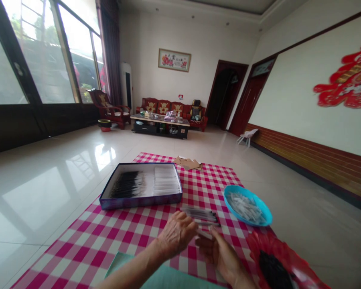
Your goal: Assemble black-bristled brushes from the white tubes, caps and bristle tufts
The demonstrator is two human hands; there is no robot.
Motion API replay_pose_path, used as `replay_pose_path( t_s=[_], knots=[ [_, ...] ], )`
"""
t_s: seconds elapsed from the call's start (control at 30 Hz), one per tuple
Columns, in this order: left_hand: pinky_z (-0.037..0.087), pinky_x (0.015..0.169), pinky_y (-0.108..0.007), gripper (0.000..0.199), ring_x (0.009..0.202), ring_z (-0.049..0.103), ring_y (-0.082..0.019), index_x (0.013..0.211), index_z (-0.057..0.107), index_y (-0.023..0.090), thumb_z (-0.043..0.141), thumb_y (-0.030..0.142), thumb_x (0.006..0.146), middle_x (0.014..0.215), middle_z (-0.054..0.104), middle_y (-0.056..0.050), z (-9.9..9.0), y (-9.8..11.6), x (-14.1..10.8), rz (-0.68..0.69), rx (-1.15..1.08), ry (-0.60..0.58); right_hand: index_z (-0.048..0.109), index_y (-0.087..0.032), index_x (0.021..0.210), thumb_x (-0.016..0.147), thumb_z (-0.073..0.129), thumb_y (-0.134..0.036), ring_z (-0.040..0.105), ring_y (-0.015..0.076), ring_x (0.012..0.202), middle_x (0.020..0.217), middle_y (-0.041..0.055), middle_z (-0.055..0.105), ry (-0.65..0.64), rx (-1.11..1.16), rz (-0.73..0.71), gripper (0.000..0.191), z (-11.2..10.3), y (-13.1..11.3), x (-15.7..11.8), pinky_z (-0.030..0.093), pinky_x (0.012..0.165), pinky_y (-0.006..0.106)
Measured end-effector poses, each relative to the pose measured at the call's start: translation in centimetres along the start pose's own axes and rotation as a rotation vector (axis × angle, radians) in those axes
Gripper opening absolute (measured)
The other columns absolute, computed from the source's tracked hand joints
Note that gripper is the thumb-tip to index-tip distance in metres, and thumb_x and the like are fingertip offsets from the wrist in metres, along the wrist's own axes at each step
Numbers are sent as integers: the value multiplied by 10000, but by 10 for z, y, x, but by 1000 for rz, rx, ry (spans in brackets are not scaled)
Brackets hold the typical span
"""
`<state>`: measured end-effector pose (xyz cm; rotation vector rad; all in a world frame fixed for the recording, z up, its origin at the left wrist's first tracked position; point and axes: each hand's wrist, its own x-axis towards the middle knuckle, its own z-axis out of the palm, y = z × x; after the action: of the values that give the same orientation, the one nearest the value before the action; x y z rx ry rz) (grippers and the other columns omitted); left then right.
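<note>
My left hand [178, 230] is closed, its fingers at one end of a slim, pale pen-like stick [205, 234]. The other end lies between the thumb and fingers of my right hand [221, 255]. Motion blur hides the stick's details. Just beyond my hands, several slender pens [200, 213] with black ends lie side by side on the checked cloth. Farther left stands a shallow dark-blue box [141, 202], holding a row of black-ended sticks [124, 184] and a row of white ones [167, 180].
A blue bowl [269, 218] of small translucent pieces stands right of the pens. Nearer me, a red scalloped bowl [301, 257] contains black pieces. Cardboard scraps [189, 163] lie at the cloth's far edge. A pale green sheet [174, 277] lies under my left forearm.
</note>
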<state>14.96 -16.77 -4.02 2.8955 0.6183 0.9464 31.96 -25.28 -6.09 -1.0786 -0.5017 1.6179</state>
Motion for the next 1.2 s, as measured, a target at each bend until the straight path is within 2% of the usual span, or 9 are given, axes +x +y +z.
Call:
replay_pose_path(
  t_s=[0.2, 0.4, 0.57, 0.67, 0.8, 0.9, 0.97, 1.07, 1.2],
  knots=[
    [304, 737, -324, 237, 729, 450, -160, 921, 591, 197, 359, 226, 955, 737, 563, -34, -34, -28, 4, 356, 91, -109, 710, -134, 855, 748, 681, -405, 548, 63, 457, 629, 22, 658, -44, -70, 59, 292, 11, 9, -5, 321, 387, 123],
    [310, 695, -312, 240, 690, 448, -158, 930, 592, 192, 354, 213, 953, 677, 542, -29, -49, -31, -1, 357, 107, -105, 695, -161, 742, 745, 683, -430, 484, 53, 480, 608, -16, 608, -81, -239, -117, 269, 30, 4, -8, 333, 451, 150],
    [315, 591, -266, 262, 610, 470, -139, 810, 612, 196, 407, 304, 933, 648, 557, -23, -48, -25, -7, 191, -27, -162, 720, -194, 802, 805, 599, -444, 517, 117, 515, 610, -3, 628, -46, -645, -400, 278, 35, -4, -14, 397, 489, 222],
    [283, 502, -232, 312, 485, 424, -102, 689, 639, 204, 438, 313, 903, 556, 534, 10, -52, -23, -5, -37, -331, -247, 723, -218, 970, 818, 584, -417, 596, 172, 592, 675, 26, 681, 49, -828, -533, 286, 36, -2, -14, 461, 535, 259],
    [283, 419, -198, 290, 434, 413, -90, 695, 691, 206, 528, 414, 814, 500, 516, 27, -60, -37, -1, -377, -867, -592, 735, -239, 979, 837, 566, -346, 664, 214, 693, 792, 61, 723, 4, -992, -702, 246, 38, -6, -19, 528, 621, 290],
    [254, 384, -189, 349, 391, 344, -73, 727, 681, 170, 547, 489, 776, 450, 440, 51, -66, -56, -8, -654, -956, -776, 745, -264, 942, 804, 616, -309, 682, 227, 782, 845, 63, 732, 41, -1031, -900, 195, 31, -21, -30, 555, 698, 294],
    [254, 388, -185, 409, 389, 319, -63, 758, 662, 151, 506, 526, 797, 454, 417, 62, -71, -65, -14, -703, -958, -759, 735, -267, 960, 792, 634, -310, 687, 222, 819, 901, 61, 733, 107, -972, -971, 200, 24, -27, -34, 568, 708, 280],
    [302, 430, -181, 400, 433, 371, -64, 831, 644, 148, 425, 481, 864, 508, 463, 52, -75, -73, -14, -571, -834, -566, 697, -237, 1028, 823, 600, -358, 700, 203, 768, 936, 68, 729, 169, -822, -912, 257, 17, -20, -28, 586, 639, 256],
    [410, 596, -208, 291, 609, 549, -112, 919, 654, 191, 400, 332, 897, 674, 600, 2, -74, -88, 8, -470, -228, -298, 692, -188, 989, 825, 584, -419, 704, 216, 758, 899, 87, 735, 192, -784, -803, 304, 21, 17, -2, 585, 658, 266]
  ],
)
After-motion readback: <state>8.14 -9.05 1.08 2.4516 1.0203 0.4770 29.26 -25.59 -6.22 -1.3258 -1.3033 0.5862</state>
